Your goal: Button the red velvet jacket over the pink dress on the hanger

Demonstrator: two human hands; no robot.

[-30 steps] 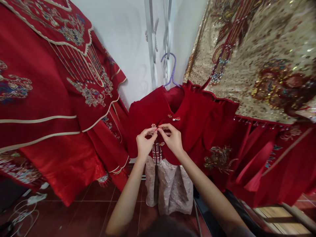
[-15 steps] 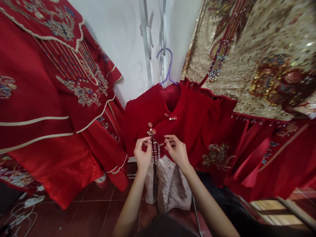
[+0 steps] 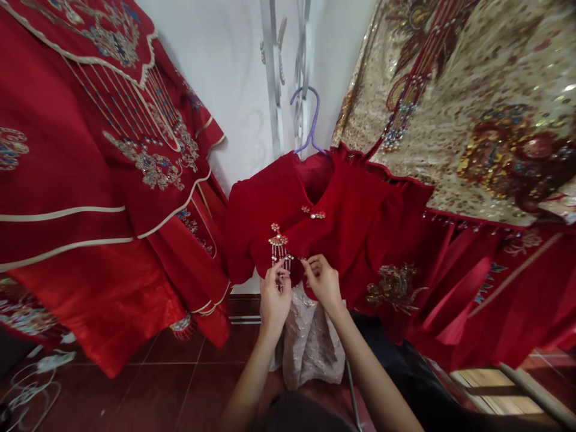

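A small red velvet jacket (image 3: 355, 216) hangs in front of me on a purple hanger (image 3: 310, 120). A beaded tassel ornament (image 3: 279, 245) dangles from its front flap, below a jewelled clasp (image 3: 314, 212) at the collar. My left hand (image 3: 275, 297) is closed, pinching the lower strands of the tassel. My right hand (image 3: 323, 282) is closed in a pinch on the flap's edge right beside it. A pale silver skirt (image 3: 310, 342) hangs under the jacket, behind my wrists.
A large red embroidered robe (image 3: 90, 198) hangs at the left. A gold sequinned garment (image 3: 472, 102) over red pleats (image 3: 495, 300) fills the right. White metal rack posts (image 3: 274, 72) stand against the wall. White cables (image 3: 31, 384) lie on the dark red tile floor.
Both hands have moved down the jacket front, from the upper fastening to the flap's lower edge. The tassel ornament, covered before, now hangs in view above my fingers.
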